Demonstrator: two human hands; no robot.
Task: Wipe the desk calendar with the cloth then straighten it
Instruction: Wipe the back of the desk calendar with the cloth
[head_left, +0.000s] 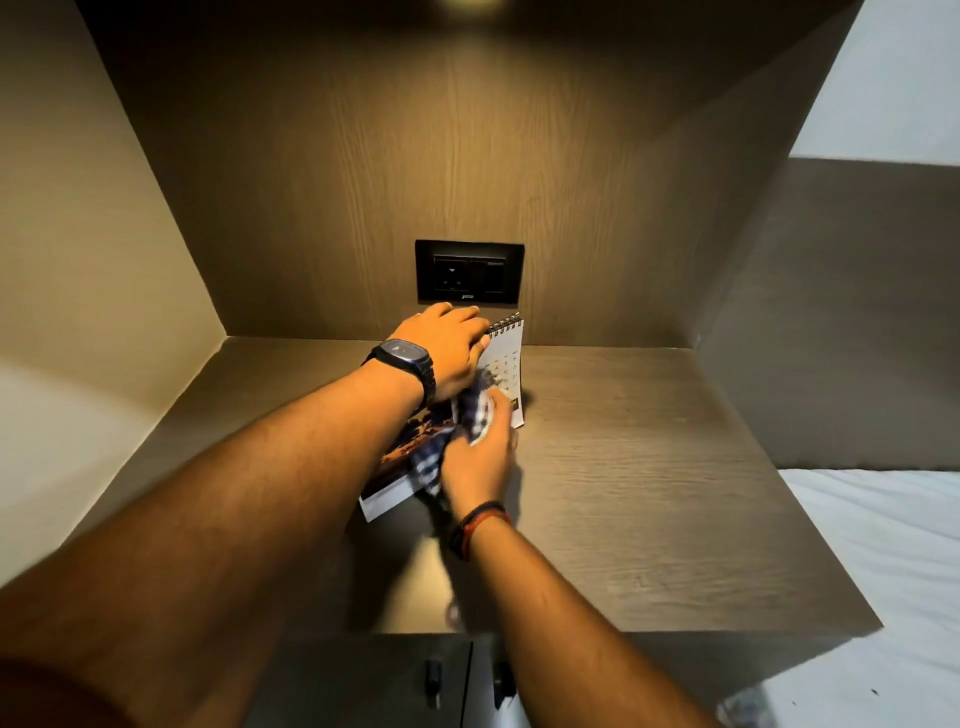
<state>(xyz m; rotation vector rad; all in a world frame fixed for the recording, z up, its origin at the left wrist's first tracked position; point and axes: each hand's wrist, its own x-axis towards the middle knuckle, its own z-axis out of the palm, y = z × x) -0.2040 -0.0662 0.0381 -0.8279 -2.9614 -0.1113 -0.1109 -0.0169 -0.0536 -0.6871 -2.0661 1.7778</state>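
left hand (447, 351) atop calendar (506, 364) | right hand (480, 457) presses cloth (475, 408)

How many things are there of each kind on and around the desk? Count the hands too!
Hands: 2, the left hand and the right hand
Desk calendar: 1
Checked cloth: 1
Wristwatch: 1
Wristband: 1
Wall socket panel: 1
Cabinet door handles: 2
Total: 9

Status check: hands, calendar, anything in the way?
Left hand steadies calendar top. Right hand wiping with cloth. Nothing blocking.
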